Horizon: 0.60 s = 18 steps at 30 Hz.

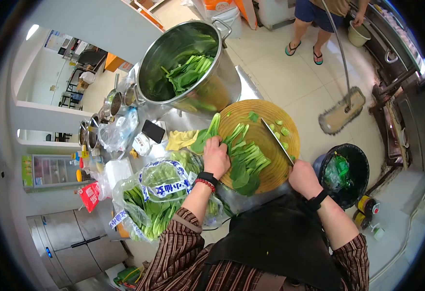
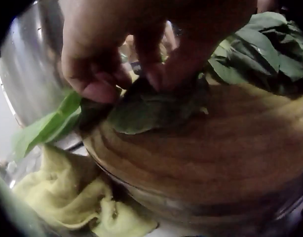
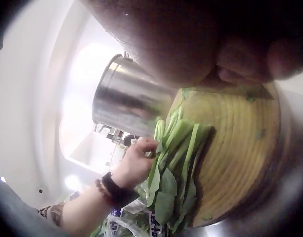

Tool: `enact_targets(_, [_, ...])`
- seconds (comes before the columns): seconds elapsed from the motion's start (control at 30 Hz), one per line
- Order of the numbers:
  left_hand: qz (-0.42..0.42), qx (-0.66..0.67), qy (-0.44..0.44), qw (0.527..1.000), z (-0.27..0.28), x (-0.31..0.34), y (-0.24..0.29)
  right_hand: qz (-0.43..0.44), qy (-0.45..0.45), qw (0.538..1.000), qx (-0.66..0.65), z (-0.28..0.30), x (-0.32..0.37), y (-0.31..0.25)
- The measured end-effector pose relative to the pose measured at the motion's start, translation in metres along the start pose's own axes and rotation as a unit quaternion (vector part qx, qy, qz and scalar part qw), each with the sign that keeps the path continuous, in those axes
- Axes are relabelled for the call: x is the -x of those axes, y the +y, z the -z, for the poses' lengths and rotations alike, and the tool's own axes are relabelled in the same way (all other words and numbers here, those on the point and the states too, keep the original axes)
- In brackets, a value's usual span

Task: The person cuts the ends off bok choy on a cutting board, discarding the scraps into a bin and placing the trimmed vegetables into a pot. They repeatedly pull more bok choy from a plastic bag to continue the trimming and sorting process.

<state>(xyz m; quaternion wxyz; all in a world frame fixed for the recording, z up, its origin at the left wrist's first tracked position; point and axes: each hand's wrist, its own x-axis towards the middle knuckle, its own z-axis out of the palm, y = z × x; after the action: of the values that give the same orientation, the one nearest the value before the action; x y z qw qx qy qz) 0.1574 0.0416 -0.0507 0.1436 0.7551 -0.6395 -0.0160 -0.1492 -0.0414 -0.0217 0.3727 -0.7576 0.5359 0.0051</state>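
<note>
My left hand [image 1: 216, 157] pinches leafy greens at the left edge of the round wooden board [image 1: 285, 114]; in the left wrist view its curled fingers [image 2: 102, 89] hold a dark leaf [image 2: 141, 111]. A bunch of greens [image 1: 246, 165] lies on the board just right of that hand, stems toward the upper right. My right hand [image 1: 303, 178] grips the handle of a knife [image 1: 276, 140] at the board's right side, its blade slanting up and left over the board. Small cut stem pieces [image 1: 284, 131] lie beyond the blade.
A steel pot [image 1: 222, 82] holding greens stands behind the board. Left are a yellow cloth [image 1: 181, 139], a plastic bag of greens [image 1: 161, 182] and a phone [image 1: 153, 131]. A black bin [image 1: 363, 167] stands right. A person [image 1: 314, 24] stands near a mop [image 1: 342, 110].
</note>
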Motion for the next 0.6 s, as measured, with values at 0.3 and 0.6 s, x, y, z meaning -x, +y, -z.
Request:
enact_targets(0.3, [0.004, 0.032, -0.012, 0.999, 0.000, -0.014, 0.016, -0.003, -0.006, 1.000, 0.007, 0.001, -0.001, 0.000])
enact_targets(0.6, [0.008, 0.167, 0.020, 0.986, -0.004, -0.019, -0.008, -0.008, -0.011, 1.000, 0.005, 0.004, -0.001, -0.002])
